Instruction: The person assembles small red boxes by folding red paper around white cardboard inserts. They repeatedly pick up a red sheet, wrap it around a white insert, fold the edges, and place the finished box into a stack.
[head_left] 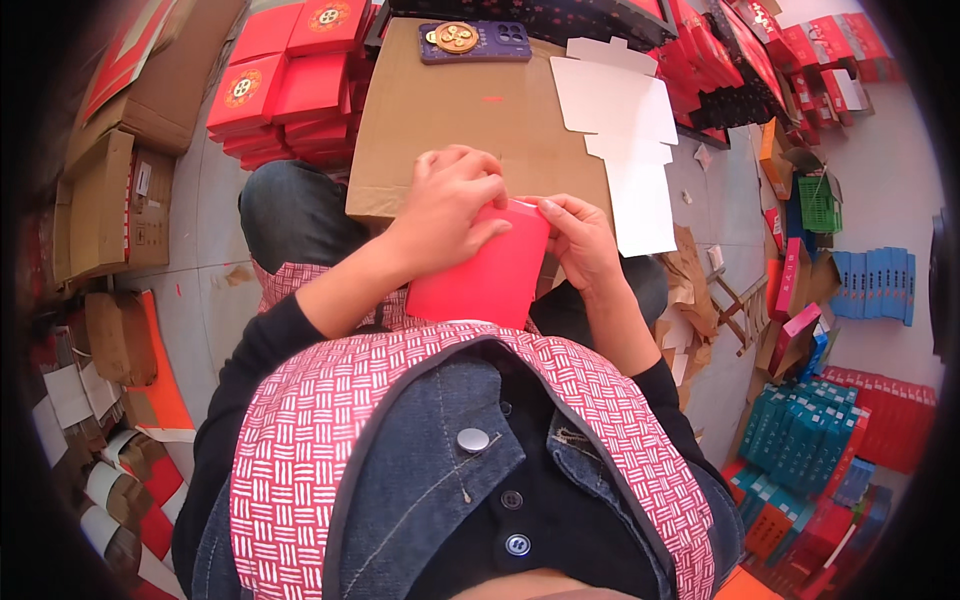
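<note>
In front of my lap I hold a red, box-shaped piece of thin cardboard (478, 280), tilted, with a narrow white edge showing along its top. My left hand (452, 208) is closed over its upper left part, fingers bent and thumb lying against the red face. At the upper right corner, my right hand (582, 240) pinches the edge between thumb and fingers. Just beyond lies a brown cardboard work surface (480, 125). Along its right side rests a white die-cut cardboard blank (622, 130), unfolded, with flaps and notches.
A purple phone (478, 42) with a round gold piece lies at the surface's far edge. Stacked red boxes (300, 90) stand at far left, beside a brown carton (120, 205). Torn brown paper (695, 285), a green basket (820, 203) and teal boxes (800, 425) are on the right.
</note>
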